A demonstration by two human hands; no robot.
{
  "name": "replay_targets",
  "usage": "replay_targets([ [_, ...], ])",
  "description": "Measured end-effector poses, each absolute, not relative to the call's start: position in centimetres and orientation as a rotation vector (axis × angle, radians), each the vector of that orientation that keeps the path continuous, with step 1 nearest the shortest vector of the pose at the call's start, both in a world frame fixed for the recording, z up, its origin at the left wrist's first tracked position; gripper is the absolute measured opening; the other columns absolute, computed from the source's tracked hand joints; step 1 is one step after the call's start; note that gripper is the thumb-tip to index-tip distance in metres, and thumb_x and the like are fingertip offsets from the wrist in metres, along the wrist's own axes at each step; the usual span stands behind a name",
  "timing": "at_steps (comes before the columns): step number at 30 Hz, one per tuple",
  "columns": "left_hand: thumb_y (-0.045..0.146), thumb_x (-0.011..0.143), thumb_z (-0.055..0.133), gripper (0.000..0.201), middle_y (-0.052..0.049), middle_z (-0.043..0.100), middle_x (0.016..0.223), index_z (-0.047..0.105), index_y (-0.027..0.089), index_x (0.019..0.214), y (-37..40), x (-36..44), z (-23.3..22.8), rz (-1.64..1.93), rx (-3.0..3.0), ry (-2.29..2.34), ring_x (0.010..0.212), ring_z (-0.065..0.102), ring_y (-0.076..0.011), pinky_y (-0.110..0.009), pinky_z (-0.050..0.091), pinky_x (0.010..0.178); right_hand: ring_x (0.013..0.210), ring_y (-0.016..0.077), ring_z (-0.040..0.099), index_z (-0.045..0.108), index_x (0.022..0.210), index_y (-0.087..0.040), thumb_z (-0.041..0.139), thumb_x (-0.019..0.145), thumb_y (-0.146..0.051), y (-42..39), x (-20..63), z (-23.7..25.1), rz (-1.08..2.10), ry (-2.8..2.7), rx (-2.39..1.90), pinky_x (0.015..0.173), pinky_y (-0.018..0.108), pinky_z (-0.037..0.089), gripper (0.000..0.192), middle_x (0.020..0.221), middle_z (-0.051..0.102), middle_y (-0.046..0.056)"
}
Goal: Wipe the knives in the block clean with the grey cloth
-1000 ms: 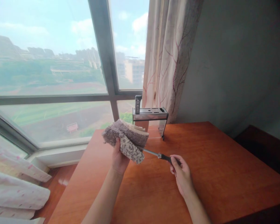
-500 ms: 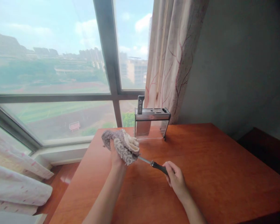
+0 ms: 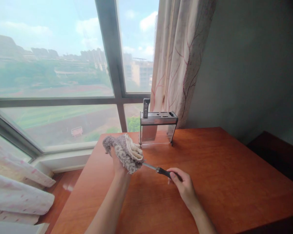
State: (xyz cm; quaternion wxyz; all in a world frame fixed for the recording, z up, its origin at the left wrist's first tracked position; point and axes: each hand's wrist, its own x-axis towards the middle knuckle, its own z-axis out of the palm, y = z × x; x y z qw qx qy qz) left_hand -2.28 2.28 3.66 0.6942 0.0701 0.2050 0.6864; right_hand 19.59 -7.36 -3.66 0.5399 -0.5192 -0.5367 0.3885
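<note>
My left hand [image 3: 117, 162] is closed around a fluffy grey and cream cloth [image 3: 125, 152], held above the table's left part. The cloth is wrapped over the far end of a sharpening steel [image 3: 164, 172], hiding its tip. Only a short stretch of narrow metal rod shows between cloth and black handle. My right hand [image 3: 182, 183] grips that handle, thumb on top. Beyond the hands stands a clear-sided knife block [image 3: 158, 122] with a slotted metal top. A knife [image 3: 146, 109] sits in its left end, handle up.
The reddish-brown wooden table [image 3: 210, 172] stretches under both hands, its left edge near the window [image 3: 75, 130]. A patterned curtain [image 3: 178, 58] hangs behind the knife block. Another curtain [image 3: 17, 191] is bunched at lower left. A dark piece of furniture [image 3: 275, 152] stands to the right.
The cloth, the sharpening steel and both hands have shifted slightly left in view, along with the whole scene. My right hand's fingers have loosened or shifted a little on the handle.
</note>
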Motion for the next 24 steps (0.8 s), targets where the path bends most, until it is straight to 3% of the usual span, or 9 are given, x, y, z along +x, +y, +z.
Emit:
replay_targets([
  [4,0.073,0.075,0.039,0.066,-0.013,0.066,0.074,0.065,0.014,0.090,2.2,-2.2,3.2,1.412,0.227,0.430,0.075,0.063,-0.0303,-0.043,0.054,0.061,0.036,0.0104,0.036,0.069,0.088,-0.017,0.040,0.089,-0.056,-7.4,19.3,-4.5,1.024,-1.146,-1.291,0.036,0.021,0.026,0.049,0.041,0.039,-0.005],
  [7,0.067,0.077,0.046,0.061,-0.013,0.069,0.085,0.065,0.013,0.099,2.2,-1.9,3.2,1.491,0.236,0.396,0.085,0.064,-0.0310,-0.044,0.055,0.070,0.040,0.0109,0.041,0.068,0.092,-0.017,0.044,0.089,-0.054,-7.2,19.5,-4.4,1.049,-1.175,-1.273,0.039,0.022,0.030,0.044,0.048,0.046,-0.004],
  [10,0.059,0.083,0.048,0.049,-0.008,0.070,0.097,0.064,0.019,0.107,2.2,-1.3,3.3,1.653,0.183,0.493,0.098,0.063,-0.0271,-0.042,0.053,0.084,0.065,0.0163,0.058,0.068,0.094,-0.020,0.058,0.084,-0.044,-7.0,19.7,-3.5,0.886,-1.284,-1.207,0.059,0.025,0.046,0.028,0.073,0.061,0.003],
  [12,0.055,0.085,0.049,0.043,-0.006,0.070,0.103,0.064,0.023,0.110,2.2,-0.8,3.2,1.689,0.145,0.557,0.104,0.061,-0.0245,-0.040,0.050,0.091,0.085,0.0207,0.060,0.068,0.094,-0.022,0.064,0.080,-0.037,-7.0,19.7,-3.0,0.766,-1.336,-1.161,0.076,0.029,0.048,0.022,0.091,0.064,0.006],
  [14,0.051,0.086,0.052,0.040,-0.005,0.069,0.107,0.064,0.023,0.111,2.0,-0.2,2.9,1.665,0.125,0.571,0.108,0.060,-0.0232,-0.038,0.046,0.097,0.091,0.0226,0.060,0.067,0.095,-0.022,0.067,0.078,-0.036,-6.9,19.7,-2.9,0.713,-1.332,-1.159,0.080,0.030,0.049,0.022,0.096,0.063,0.007],
  [18,0.040,0.083,0.062,0.036,-0.006,0.068,0.110,0.063,0.020,0.112,1.2,1.7,1.7,1.504,0.148,0.561,0.108,0.060,-0.0242,-0.039,0.044,0.100,0.064,0.0174,0.060,0.067,0.094,-0.018,0.062,0.080,-0.046,-7.1,19.4,-3.7,0.856,-1.239,-1.239,0.058,0.026,0.048,0.032,0.077,0.065,0.006],
  [21,0.040,0.080,0.065,0.039,-0.008,0.069,0.109,0.061,0.019,0.113,0.5,2.9,1.1,1.395,0.189,0.580,0.107,0.061,-0.0268,-0.043,0.046,0.098,0.035,0.0099,0.042,0.065,0.079,-0.015,0.046,0.086,-0.057,-7.3,19.1,-4.5,1.031,-1.178,-1.257,0.035,0.021,0.030,0.047,0.048,0.053,-0.001],
  [22,0.041,0.080,0.065,0.040,-0.008,0.069,0.109,0.060,0.019,0.113,0.3,3.1,1.1,1.392,0.199,0.582,0.106,0.062,-0.0271,-0.044,0.047,0.097,0.032,0.0089,0.037,0.064,0.075,-0.015,0.042,0.087,-0.058,-7.4,19.0,-4.6,1.050,-1.177,-1.256,0.033,0.020,0.025,0.050,0.044,0.049,-0.003],
  [24,0.044,0.081,0.062,0.041,-0.009,0.069,0.107,0.060,0.019,0.114,0.1,3.2,1.3,1.403,0.202,0.565,0.105,0.062,-0.0280,-0.046,0.048,0.095,0.034,0.0096,0.040,0.065,0.076,-0.016,0.042,0.088,-0.056,-7.6,18.8,-4.5,1.038,-1.213,-1.243,0.035,0.021,0.029,0.048,0.046,0.051,-0.002],
])
